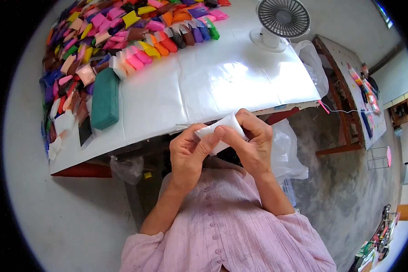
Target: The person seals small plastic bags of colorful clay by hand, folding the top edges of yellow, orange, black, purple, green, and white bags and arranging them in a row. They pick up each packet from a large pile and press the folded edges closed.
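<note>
Between my two hands is a small white packet (230, 123), soft-looking and slightly creased, held at the front edge of the table. My left hand (189, 148) grips its left side, thumb on top and fingers curled behind. On the right, my right hand (255, 141) pinches the packet with its thumb pressed on the face near the middle. The fingertips behind the packet are hidden. Many colourful soft packets (136, 34) lie heaped and lined up at the far left of the table.
A shiny white sheet covers the table (158, 99). On it are a green block (106, 99) and a white fan (283, 20). Clear plastic bags (285, 152) hang by the front edge. To the right stands a second table (349, 90) with small items.
</note>
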`<action>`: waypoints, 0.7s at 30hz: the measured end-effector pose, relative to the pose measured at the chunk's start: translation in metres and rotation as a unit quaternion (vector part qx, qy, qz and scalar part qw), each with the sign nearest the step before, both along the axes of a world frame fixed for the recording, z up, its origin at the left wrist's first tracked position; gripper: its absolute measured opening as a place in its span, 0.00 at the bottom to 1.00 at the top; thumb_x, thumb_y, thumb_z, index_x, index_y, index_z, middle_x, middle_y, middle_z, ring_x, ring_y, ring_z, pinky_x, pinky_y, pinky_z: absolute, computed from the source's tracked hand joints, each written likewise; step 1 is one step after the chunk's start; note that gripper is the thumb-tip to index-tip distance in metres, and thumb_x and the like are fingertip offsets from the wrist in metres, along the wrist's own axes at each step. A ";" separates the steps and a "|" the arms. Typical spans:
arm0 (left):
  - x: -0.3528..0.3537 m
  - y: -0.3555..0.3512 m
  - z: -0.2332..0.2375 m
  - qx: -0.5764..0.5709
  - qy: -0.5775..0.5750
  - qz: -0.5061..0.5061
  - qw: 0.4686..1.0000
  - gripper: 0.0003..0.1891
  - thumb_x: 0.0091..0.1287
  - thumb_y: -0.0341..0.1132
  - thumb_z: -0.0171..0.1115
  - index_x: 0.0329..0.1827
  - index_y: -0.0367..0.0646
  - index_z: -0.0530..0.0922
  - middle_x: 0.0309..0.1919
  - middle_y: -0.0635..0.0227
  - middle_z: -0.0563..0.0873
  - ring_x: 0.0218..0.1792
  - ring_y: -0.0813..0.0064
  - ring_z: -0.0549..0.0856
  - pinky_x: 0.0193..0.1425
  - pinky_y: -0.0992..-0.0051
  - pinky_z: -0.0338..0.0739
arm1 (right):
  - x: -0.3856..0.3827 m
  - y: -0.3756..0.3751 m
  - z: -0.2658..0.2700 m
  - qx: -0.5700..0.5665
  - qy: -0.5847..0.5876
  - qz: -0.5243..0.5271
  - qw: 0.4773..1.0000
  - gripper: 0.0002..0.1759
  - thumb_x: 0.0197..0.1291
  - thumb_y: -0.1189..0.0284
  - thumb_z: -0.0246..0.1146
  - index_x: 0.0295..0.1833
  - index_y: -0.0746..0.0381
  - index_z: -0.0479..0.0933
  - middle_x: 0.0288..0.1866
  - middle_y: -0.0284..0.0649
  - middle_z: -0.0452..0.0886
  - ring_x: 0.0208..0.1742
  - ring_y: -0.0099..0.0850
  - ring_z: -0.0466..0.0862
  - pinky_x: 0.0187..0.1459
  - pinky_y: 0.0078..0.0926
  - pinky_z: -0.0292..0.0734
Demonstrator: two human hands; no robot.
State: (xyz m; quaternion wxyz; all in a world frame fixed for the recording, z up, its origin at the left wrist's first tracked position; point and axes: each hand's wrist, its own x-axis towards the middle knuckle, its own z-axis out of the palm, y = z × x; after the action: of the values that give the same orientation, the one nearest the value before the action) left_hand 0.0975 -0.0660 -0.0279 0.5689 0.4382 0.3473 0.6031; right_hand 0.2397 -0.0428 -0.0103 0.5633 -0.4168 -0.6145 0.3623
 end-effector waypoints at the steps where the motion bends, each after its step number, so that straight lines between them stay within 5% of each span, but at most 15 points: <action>1: 0.000 0.000 0.001 0.003 -0.002 0.001 1.000 0.08 0.69 0.31 0.63 0.44 0.34 0.81 0.33 0.77 0.82 0.33 0.90 0.75 0.37 0.86 0.69 | -0.001 0.000 0.000 -0.006 0.005 0.002 1.000 0.08 0.53 0.73 0.70 0.29 0.68 0.80 0.22 0.34 0.71 0.24 0.21 0.69 0.26 0.22 0.62; 7: 0.003 0.000 0.008 -0.026 -0.011 0.045 0.999 0.07 0.69 0.30 0.62 0.43 0.34 0.81 0.31 0.77 0.81 0.31 0.91 0.75 0.35 0.86 0.70 | -0.005 -0.001 -0.008 -0.015 -0.050 -0.036 0.998 0.09 0.54 0.75 0.68 0.42 0.65 0.81 0.32 0.40 0.77 0.30 0.29 0.75 0.30 0.25 0.69; 9: 0.000 0.001 0.009 -0.030 -0.014 0.053 0.998 0.07 0.69 0.30 0.63 0.43 0.34 0.80 0.31 0.77 0.81 0.31 0.90 0.76 0.35 0.86 0.70 | -0.004 -0.007 0.001 0.105 -0.115 -0.081 0.984 0.17 0.52 0.77 0.66 0.50 0.62 0.80 0.42 0.45 0.78 0.36 0.34 0.78 0.34 0.26 0.73; 10: -0.005 0.001 0.002 -0.025 -0.003 0.044 0.999 0.09 0.69 0.30 0.62 0.46 0.34 0.80 0.37 0.72 0.85 0.37 0.87 0.79 0.43 0.83 0.73 | -0.002 -0.008 0.002 0.163 -0.169 -0.090 0.968 0.21 0.50 0.78 0.66 0.53 0.61 0.79 0.46 0.46 0.78 0.38 0.36 0.79 0.36 0.27 0.75; 14: 0.002 -0.004 0.014 -0.014 0.037 0.060 0.997 0.08 0.70 0.31 0.61 0.45 0.34 0.80 0.35 0.74 0.83 0.33 0.89 0.76 0.38 0.85 0.70 | 0.000 -0.003 -0.012 0.342 -0.350 -0.129 0.862 0.33 0.40 0.80 0.66 0.59 0.60 0.76 0.55 0.47 0.76 0.43 0.40 0.80 0.40 0.31 0.78; 17: 0.003 -0.004 0.019 0.018 0.079 0.060 0.995 0.09 0.71 0.33 0.59 0.44 0.34 0.80 0.32 0.74 0.82 0.30 0.89 0.73 0.35 0.85 0.68 | 0.003 -0.003 -0.017 0.325 -0.333 -0.147 0.873 0.34 0.39 0.81 0.67 0.60 0.60 0.76 0.54 0.47 0.76 0.42 0.38 0.80 0.40 0.32 0.78; 19: -0.001 -0.005 0.027 0.044 0.072 0.069 0.994 0.09 0.71 0.33 0.60 0.44 0.34 0.81 0.29 0.74 0.81 0.29 0.89 0.71 0.34 0.85 0.68 | 0.004 -0.005 -0.015 0.264 -0.258 -0.101 0.924 0.29 0.45 0.81 0.67 0.58 0.63 0.76 0.50 0.46 0.76 0.40 0.36 0.79 0.39 0.30 0.78; 21: -0.004 -0.006 0.027 0.034 0.091 0.078 0.992 0.11 0.70 0.31 0.59 0.51 0.35 0.79 0.36 0.72 0.81 0.31 0.86 0.71 0.37 0.84 0.69 | 0.004 -0.008 -0.011 0.200 -0.178 -0.054 0.962 0.24 0.50 0.81 0.68 0.56 0.66 0.76 0.46 0.45 0.77 0.37 0.34 0.79 0.38 0.28 0.77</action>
State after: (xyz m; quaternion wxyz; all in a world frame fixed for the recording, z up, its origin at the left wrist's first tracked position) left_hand 0.0935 -0.0717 -0.0005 0.4709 0.4819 0.4098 0.6149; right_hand 0.2437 -0.0504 -0.0210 0.5351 -0.3863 -0.7414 0.1213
